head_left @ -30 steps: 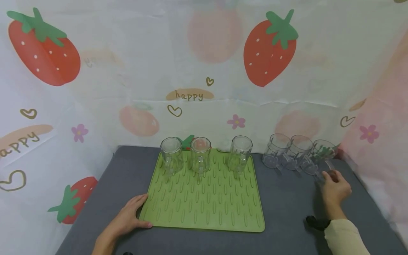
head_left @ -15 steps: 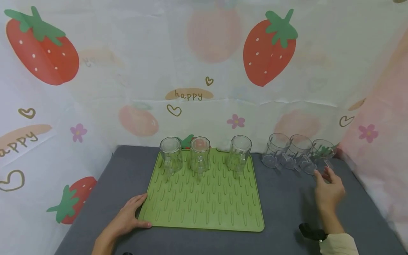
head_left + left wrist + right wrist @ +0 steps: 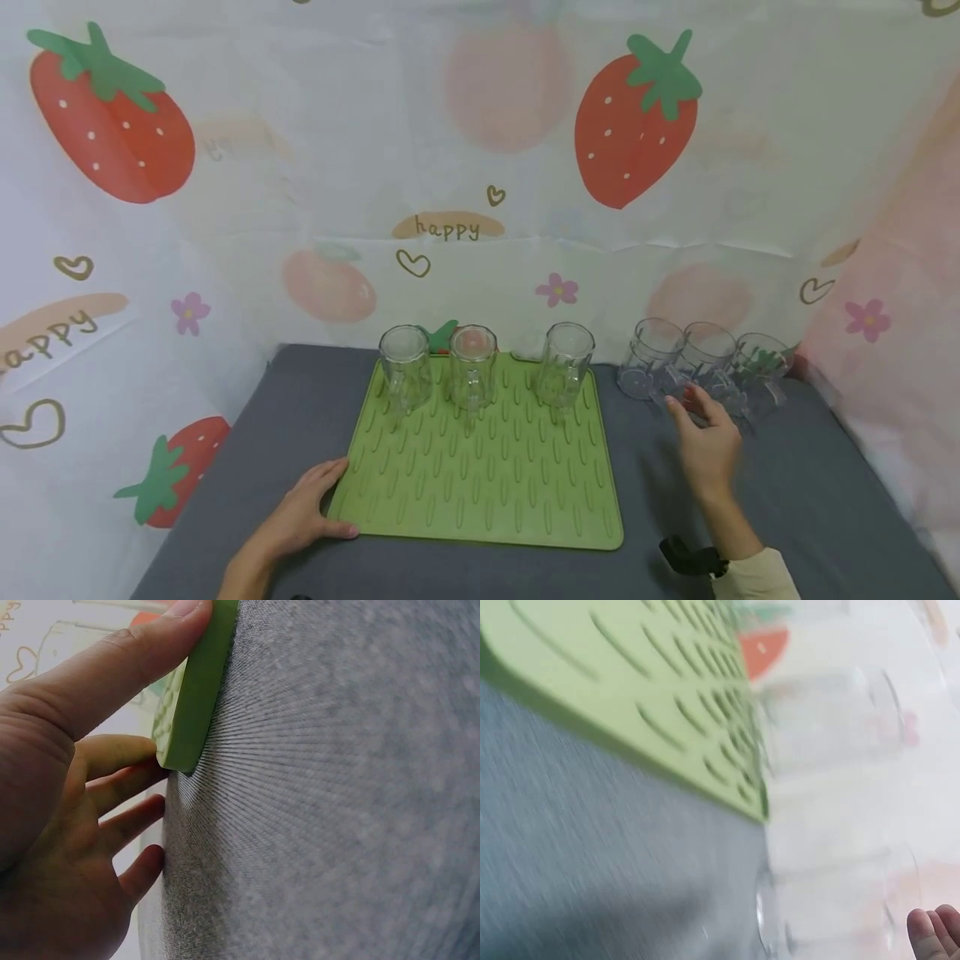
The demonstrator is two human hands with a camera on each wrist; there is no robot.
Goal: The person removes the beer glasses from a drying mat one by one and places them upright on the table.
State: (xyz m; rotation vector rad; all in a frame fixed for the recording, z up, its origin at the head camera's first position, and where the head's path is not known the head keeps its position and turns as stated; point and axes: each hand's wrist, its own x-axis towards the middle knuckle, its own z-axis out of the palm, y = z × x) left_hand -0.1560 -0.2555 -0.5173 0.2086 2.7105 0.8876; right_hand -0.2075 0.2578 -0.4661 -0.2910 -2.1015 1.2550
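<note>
A green ribbed drying mat (image 3: 480,483) lies on the table. At its front left corner rests my left hand (image 3: 300,504), thumb against the front edge and spread fingers by the left side. In the left wrist view the thumb (image 3: 127,660) presses on the mat's edge. My right hand (image 3: 708,446), thumb and fingers parted, hovers before three clear glass mugs at the right: a left one (image 3: 637,382), a middle one (image 3: 708,342) and a right one (image 3: 763,354). The right wrist view shows its fingertips (image 3: 922,934) beside a blurred glass mug (image 3: 825,900).
Along the mat's back edge stand three more clear mugs: one at the left (image 3: 405,367), another beside it (image 3: 472,367), and a third (image 3: 566,367) farther right. A printed strawberry curtain (image 3: 525,167) hangs behind the dark grey table (image 3: 645,500).
My right hand has moved left, from the rightmost mug to in front of the left and middle mugs. Mugs, mat and left hand keep their places.
</note>
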